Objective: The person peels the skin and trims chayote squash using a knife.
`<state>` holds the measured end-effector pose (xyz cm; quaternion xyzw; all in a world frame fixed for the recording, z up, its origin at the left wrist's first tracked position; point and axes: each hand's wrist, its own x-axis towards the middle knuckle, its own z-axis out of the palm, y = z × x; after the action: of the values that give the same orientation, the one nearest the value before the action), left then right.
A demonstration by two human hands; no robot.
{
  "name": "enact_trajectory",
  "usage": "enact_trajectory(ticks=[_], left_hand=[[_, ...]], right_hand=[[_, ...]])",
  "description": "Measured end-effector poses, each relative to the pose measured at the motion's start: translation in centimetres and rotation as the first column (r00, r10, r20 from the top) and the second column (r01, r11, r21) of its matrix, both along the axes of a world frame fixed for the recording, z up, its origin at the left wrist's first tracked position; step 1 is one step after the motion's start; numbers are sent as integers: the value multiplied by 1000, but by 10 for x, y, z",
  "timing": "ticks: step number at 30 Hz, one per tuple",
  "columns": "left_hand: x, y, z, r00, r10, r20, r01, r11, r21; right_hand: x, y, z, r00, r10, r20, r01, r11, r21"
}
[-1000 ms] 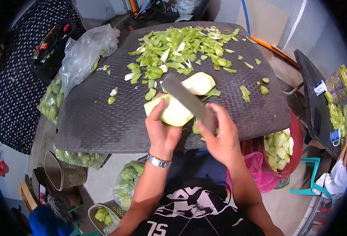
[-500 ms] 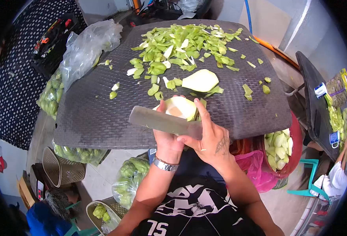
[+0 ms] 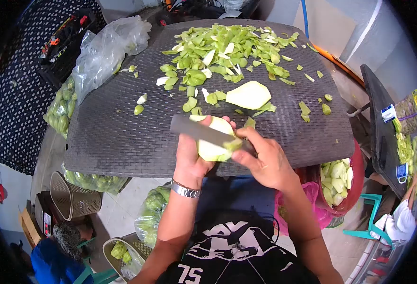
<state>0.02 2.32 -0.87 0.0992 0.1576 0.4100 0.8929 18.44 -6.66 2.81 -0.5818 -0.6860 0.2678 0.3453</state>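
Observation:
My left hand (image 3: 188, 154) cups a peeled, pale chayote (image 3: 211, 150) above the near edge of the table. In my right hand (image 3: 272, 161) is a broad rectangular knife (image 3: 196, 129), its blade blurred and lying across the chayote toward the left. A strip of green peel shows near the blade by my right fingers. Just beyond my hands, another peeled chayote piece (image 3: 248, 95) rests on the dark woven-textured table (image 3: 123, 128). Behind it spreads a heap of green peelings (image 3: 237, 49).
Chayotes fill plastic bags (image 3: 154, 213) below the table and at its left side. A red basin (image 3: 357, 177) of cut pieces stands at the right, beside a pink bag (image 3: 307, 208). At left is a beige basket (image 3: 76, 201). Another person's arm (image 3: 412, 191) shows far right.
The knife has turned and now crosses the upturned chayote, with peel at its blade. My left hand has shifted slightly left, and my right hand slightly right. The view has shifted a little.

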Motion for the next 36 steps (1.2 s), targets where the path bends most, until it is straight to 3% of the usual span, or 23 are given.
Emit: enact_trajectory(ticks=[1,2,4,5,6,7,9,12,14,18,19,22,25,28,36], left_hand=[[1,-1,4,1000,13,2,-13,1000,24],[1,0,6,1000,27,6,-27,998,50],[-6,9,0,996,86,1,-85,994,-74],[-10,11,-2,992,115,45,-111,990,-86],[-15,12,-4,986,145,84,-136,985,-105],[-18,13,-4,982,188,14,-187,981,-58],[-26,9,10,980,195,50,-190,979,-79],[-37,9,11,977,205,56,-204,979,-30],[-44,15,-2,972,229,55,-232,971,58],[-35,14,10,942,333,36,-334,943,0],[-30,13,20,914,406,-7,-406,913,-44],[-27,17,12,934,357,-1,-355,928,108],[-11,9,27,880,459,-123,-446,887,115],[-12,8,18,926,365,-95,-338,915,220],[-6,2,25,937,303,-171,-245,924,295]], right_hand=[[-1,3,3,995,3,-99,-2,1000,11],[0,9,3,947,-29,-319,-26,985,-169],[2,28,6,721,-199,-664,-190,865,-465],[2,36,16,676,-271,-685,-245,794,-556],[7,50,18,592,-276,-757,-346,761,-549],[8,63,19,556,-290,-779,-366,756,-542],[6,87,18,484,-322,-814,-402,745,-533],[-1,97,11,563,-232,-793,-399,763,-508],[-12,82,10,692,-196,-695,-292,804,-517],[-30,17,0,858,-123,-499,-109,905,-411],[-36,1,11,852,-139,-504,-83,916,-392],[-37,-39,7,865,-235,-444,8,891,-455],[-31,-61,13,911,-235,-340,18,845,-535],[-28,-74,18,937,-199,-286,25,857,-515],[-22,-94,27,952,-218,-216,80,856,-511]])
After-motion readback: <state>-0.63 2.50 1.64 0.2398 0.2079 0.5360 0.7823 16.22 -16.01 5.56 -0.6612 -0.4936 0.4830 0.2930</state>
